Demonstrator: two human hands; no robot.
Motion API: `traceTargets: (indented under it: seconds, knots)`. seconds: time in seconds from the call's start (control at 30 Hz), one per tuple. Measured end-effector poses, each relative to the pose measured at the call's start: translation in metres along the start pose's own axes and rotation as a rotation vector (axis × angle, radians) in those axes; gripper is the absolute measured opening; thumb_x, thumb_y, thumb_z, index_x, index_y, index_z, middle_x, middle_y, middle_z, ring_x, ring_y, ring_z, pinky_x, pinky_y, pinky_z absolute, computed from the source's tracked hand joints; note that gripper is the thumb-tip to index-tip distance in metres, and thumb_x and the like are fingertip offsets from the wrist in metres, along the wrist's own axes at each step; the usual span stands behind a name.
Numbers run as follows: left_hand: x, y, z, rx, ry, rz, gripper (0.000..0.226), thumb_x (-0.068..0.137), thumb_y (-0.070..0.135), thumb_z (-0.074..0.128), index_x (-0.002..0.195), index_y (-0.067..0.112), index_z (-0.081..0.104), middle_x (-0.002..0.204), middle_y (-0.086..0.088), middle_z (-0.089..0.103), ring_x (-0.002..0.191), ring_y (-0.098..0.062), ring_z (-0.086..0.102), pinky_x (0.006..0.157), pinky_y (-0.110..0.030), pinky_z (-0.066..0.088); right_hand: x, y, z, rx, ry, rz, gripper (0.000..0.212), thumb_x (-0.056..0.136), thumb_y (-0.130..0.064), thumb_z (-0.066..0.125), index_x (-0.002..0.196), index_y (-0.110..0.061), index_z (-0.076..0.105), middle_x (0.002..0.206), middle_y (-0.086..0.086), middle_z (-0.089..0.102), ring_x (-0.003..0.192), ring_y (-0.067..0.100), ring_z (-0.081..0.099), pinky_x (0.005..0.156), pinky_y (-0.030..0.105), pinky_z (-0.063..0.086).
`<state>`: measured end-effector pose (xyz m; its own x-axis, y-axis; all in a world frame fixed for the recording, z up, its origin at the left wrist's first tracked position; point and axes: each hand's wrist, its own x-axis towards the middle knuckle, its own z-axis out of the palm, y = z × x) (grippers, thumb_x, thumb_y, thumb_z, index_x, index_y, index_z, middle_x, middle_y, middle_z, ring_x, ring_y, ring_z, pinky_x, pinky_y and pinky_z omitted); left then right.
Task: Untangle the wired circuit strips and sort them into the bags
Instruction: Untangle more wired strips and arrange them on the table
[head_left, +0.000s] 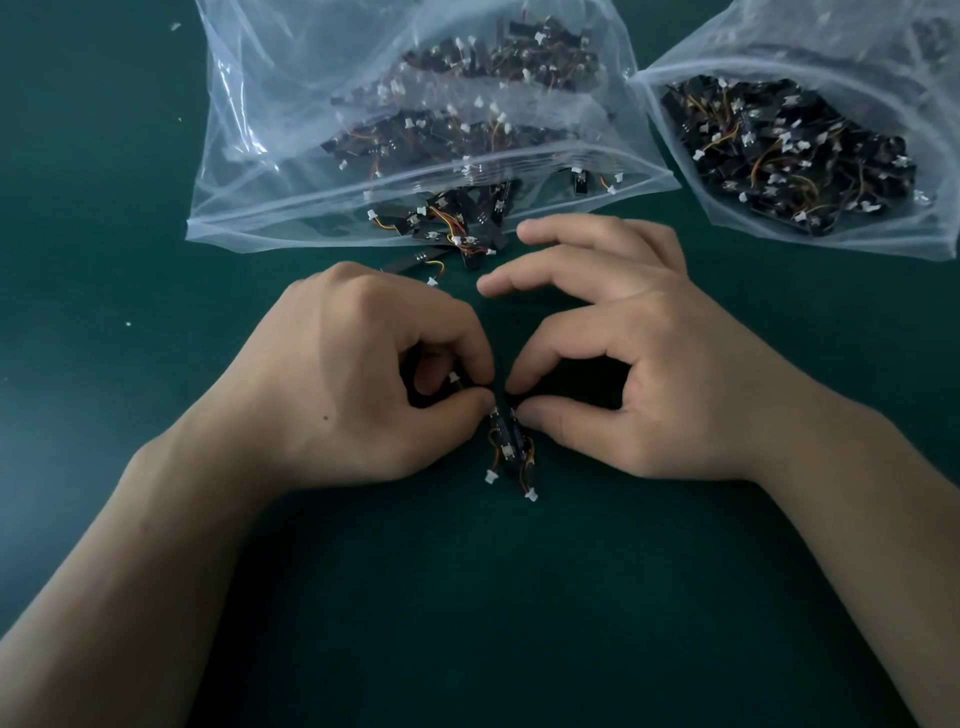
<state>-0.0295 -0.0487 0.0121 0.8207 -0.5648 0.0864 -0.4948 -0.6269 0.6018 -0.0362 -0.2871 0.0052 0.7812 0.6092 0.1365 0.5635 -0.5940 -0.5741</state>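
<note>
Black strips with thin orange and yellow wires and white plugs; a small tangle (506, 441) of them sits between both hands, on the near side of the wide bag (249, 171), below its mouth. Left hand (353, 374) is curled tight; thumb and forefinger pinch the upper end of the tangle; a white plug (453, 376) shows inside the curl. Right hand (628, 364) pinches the same tangle from the other side with thumb and forefinger; its remaining fingers (561, 234) reach out nearly straight toward the wide bag's mouth, holding nothing. Two strips hang from the pinch side by side, touching; each trails a short wire ending in a white plug; whether those plugs rest on the table cannot be told.

Outward: a loose heap of strips (452, 228) spills from the wide bag's open mouth, partly inside, partly out on the dark green tabletop (467, 613); a lone strip (410, 264) lies at the heap's near edge. The wide bag is clear plastic, lying flat, with many more strips visible through its wall. A second clear bag (893, 244) lies right of the wide bag, mouth open, packed with strips; whether the two touch cannot be told. White specks (128, 323) lie left of the wide bag's near corner.
</note>
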Motion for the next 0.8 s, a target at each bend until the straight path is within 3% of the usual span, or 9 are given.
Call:
traceTargets:
  seconds: [0.23,0.6,0.8]
  knots:
    - [-0.0004,0.0001,0.0014,0.031,0.004,-0.009,0.017,0.074,0.050,0.078,0.074,0.035,0.069,0.062,0.011,0.057,0.060,-0.012,0.056,0.053,-0.032,0.040,0.0001,-0.0026,0.0008,-0.011,-0.006,-0.016,0.007,0.084,-0.038,0.079,0.083,-0.031,0.077,0.141,-0.010,0.060,0.152,0.018,0.033,0.121,0.048,0.019]
    - [0.0025,-0.0039,0.0027,-0.080,-0.035,0.027,0.003,0.080,0.037,0.080,0.079,0.038,0.077,0.069,0.009,0.063,0.064,-0.017,0.059,0.056,-0.038,0.045,0.0004,-0.0020,0.0024,0.002,-0.012,-0.022,0.005,0.084,-0.039,0.079,0.084,-0.033,0.079,0.141,-0.010,0.060,0.151,0.017,0.034,0.121,0.048,0.020]
    - [0.0009,-0.0013,0.0003,-0.045,-0.038,-0.003,0.005,0.074,0.036,0.079,0.074,0.037,0.074,0.058,0.006,0.056,0.054,-0.015,0.053,0.052,-0.025,0.036,0.0002,-0.0028,0.0024,-0.007,-0.012,-0.017,0.008,0.083,-0.039,0.078,0.086,-0.031,0.077,0.142,-0.010,0.060,0.151,0.016,0.033,0.122,0.044,0.019]
